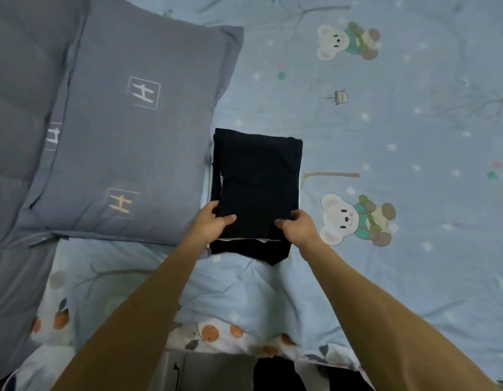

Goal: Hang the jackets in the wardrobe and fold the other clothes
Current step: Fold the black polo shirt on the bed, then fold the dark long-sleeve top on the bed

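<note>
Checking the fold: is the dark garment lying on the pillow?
No, the dark garment lies on the bedspread beside the pillow.

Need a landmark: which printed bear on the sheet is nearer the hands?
The lower bear, just right of the right hand holding the folded black garment. The other bear sits far up the sheet.

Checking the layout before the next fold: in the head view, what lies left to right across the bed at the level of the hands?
Grey-blue pillow → left hand → folded black garment → right hand → printed bear on the bedsheet.
</note>
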The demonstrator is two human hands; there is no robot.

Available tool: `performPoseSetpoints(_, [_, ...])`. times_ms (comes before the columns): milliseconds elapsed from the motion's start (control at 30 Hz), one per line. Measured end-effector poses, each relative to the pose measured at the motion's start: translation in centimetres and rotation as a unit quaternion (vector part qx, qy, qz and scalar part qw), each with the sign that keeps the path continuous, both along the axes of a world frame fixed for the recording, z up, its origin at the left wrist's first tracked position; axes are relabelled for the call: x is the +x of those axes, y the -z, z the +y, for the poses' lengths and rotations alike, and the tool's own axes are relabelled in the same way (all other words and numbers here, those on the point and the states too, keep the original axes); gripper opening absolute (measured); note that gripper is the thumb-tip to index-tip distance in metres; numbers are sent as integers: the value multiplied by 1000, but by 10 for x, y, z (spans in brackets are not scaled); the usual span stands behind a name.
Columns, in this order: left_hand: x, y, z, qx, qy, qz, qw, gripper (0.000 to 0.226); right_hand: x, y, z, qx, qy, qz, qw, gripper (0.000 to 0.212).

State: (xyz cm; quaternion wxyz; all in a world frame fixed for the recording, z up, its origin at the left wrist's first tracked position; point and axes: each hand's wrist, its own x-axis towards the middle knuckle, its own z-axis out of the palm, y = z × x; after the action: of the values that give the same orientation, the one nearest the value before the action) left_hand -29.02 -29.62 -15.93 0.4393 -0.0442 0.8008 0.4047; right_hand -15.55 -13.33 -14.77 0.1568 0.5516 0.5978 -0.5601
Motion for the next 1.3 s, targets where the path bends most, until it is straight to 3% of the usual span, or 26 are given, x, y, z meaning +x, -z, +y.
performPoseSetpoints(100, [5,3,-7,2,10,9,1000,45,4,-4,1,15,-36,-11,999,33])
performPoseSetpoints(200, [3,-8,-7,-71,96,87,989,58,1,-19,8,80,-168,-29,982,34])
performPoseSetpoints(267, [-5,-13,0,-136,240,258,926,90,-5,-27,16,192,-270,-32,943,45])
performPoseSetpoints(333, [-18,-21,19,-146,390,414,809,121,-17,-31,24,329,-375,-10,867,72])
performPoseSetpoints(367, [-25,-24,32,-143,450,455,755,133,-25,-32,27,381,-431,-3,818,91])
performPoseSetpoints(433, [-39,-27,57,-165,543,462,682,151,-44,-33,34,429,-528,-23,732,125])
performPoseSetpoints(533, [-63,-14,82,-247,618,401,630,165,-68,-17,46,410,-597,-110,680,158])
performPoseSetpoints(633, [-79,8,91,-275,653,346,616,168,-83,9,52,374,-625,-166,664,169])
performPoseSetpoints(800, [-105,47,101,-239,658,325,636,166,-111,49,67,358,-622,-179,673,177])
performPoseSetpoints(933, [-106,42,103,-245,667,320,627,164,-112,48,71,361,-622,-167,674,177])
performPoseSetpoints(1033, [-90,24,104,-288,672,310,608,163,-95,33,61,369,-621,-136,678,165])
performPoseSetpoints(1100, [-73,4,105,-321,675,302,592,160,-76,15,52,346,-623,-98,695,141])
performPoseSetpoints(1167, [-53,-23,103,-342,682,285,581,148,-51,-8,48,285,-601,-46,746,106])
performPoseSetpoints(1200, [-46,-34,102,-334,677,286,591,133,-40,-19,48,246,-563,-15,789,88])
performPoseSetpoints(1233, [-40,-45,102,-304,660,294,620,112,-30,-29,48,212,-511,8,833,72])
performPoseSetpoints(1300, [-21,-75,98,-200,582,298,730,68,0,-59,47,170,-396,46,901,48])
